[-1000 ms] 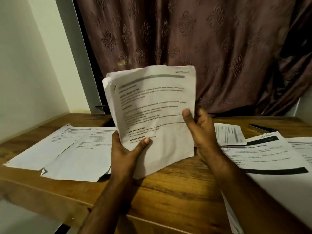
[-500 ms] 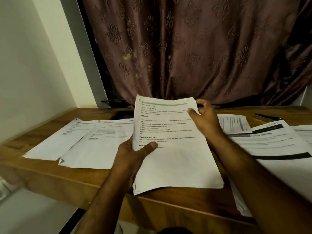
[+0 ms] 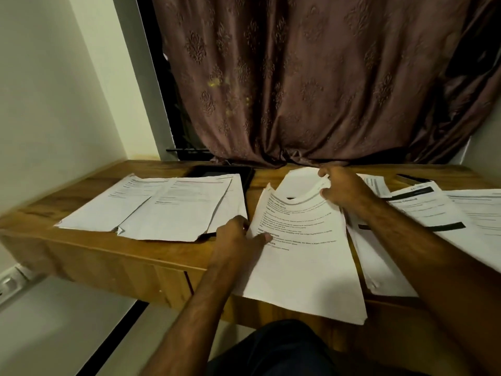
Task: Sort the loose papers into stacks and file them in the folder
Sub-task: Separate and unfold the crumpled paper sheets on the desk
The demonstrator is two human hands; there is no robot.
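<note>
Fingers of the right hand [image 3: 344,189], at centre right of the frame, pinch the far corner of the stack's [image 3: 303,248] top sheet, which bows upward. The left hand [image 3: 238,234], lower centre, lies with relaxed fingers and thumb flat on the stack's left edge. Peeling will go best, I judge, if that thumb keeps pressing while the corner lifts slowly, so thin sheets beneath don't drag along. Paper is limp, creased, printed; the stack overhangs the wooden desk's [image 3: 113,256] near edge. Sorted sheets [image 3: 162,210] lie at centre left, partly covering a dark flat thing, possibly the folder [image 3: 238,173]. More papers [image 3: 439,210] fan out at right.
</note>
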